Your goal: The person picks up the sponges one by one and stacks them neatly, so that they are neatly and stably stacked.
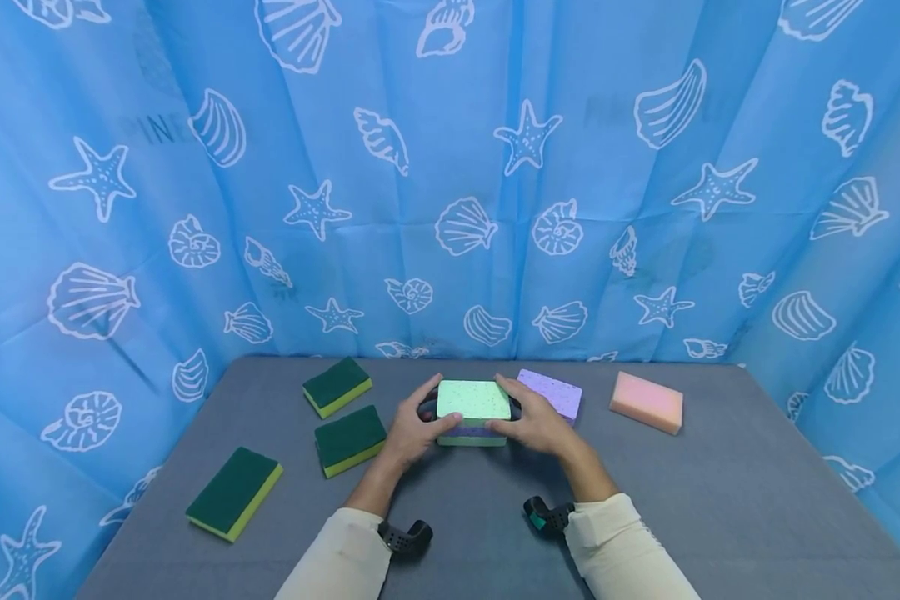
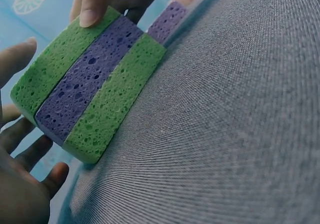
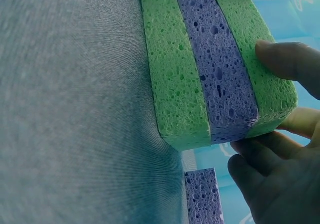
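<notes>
Right hand [image 1: 536, 422] pinches the boxy upper green sponge [image 1: 473, 400] (pitted purple sponge [image 3: 215, 67] beneath), left hand [image 1: 411, 428] splayed alongside.

Faint capitals [image 1: 157, 129], "PIN" and a blurred next letter, showed on the left of the blue seashell-print curtain [image 1: 435, 150]; dimmer lettering [image 1: 607, 110] toward its right could not be read.

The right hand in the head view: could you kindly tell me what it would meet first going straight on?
Most likely the top green sponge: the right hand points forward and left toward it, its thumb apparently touching the front; fingertip depth is unclear.
</notes>
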{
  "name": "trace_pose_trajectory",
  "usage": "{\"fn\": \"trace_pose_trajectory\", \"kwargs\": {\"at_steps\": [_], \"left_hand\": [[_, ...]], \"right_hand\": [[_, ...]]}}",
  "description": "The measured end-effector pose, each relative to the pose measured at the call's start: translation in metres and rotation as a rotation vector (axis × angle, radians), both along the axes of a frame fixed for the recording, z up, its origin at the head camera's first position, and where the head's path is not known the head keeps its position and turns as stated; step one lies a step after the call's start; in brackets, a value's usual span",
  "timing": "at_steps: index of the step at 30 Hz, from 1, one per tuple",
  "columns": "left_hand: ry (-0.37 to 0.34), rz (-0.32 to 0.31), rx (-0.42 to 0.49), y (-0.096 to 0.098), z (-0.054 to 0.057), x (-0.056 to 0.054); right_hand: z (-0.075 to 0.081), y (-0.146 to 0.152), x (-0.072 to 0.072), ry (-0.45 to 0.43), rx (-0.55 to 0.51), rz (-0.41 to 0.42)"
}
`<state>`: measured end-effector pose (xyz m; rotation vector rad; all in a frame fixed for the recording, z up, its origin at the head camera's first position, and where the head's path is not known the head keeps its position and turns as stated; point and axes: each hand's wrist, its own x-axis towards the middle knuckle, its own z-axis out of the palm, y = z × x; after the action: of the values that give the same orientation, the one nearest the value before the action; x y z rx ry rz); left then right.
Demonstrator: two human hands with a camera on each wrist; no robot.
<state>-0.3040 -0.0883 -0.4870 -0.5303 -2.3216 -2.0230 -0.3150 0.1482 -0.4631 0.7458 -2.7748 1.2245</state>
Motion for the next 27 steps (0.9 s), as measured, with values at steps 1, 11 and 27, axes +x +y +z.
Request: {"fn": "trace_pose_trajectory", "kwargs": {"at_steps": [1, 11, 27], "left_hand": [[-0.006, -0.003, 0.0, 0.0, 0.0, 0.0], [0.012, 0.039, -0.051, 0.0, -0.01, -0.007], [-0.001, 0.046, -0.052, 0.0, -0.011, -0.005]], "right_hand": [[0.0, 0.0, 0.0, 0.0, -0.002, 0.0], [0.001, 0.0, 0.0, -0.017, -0.009, 0.008], [0.018, 0.023, 0.006, 0.018, -0.049, -0.115]]}}
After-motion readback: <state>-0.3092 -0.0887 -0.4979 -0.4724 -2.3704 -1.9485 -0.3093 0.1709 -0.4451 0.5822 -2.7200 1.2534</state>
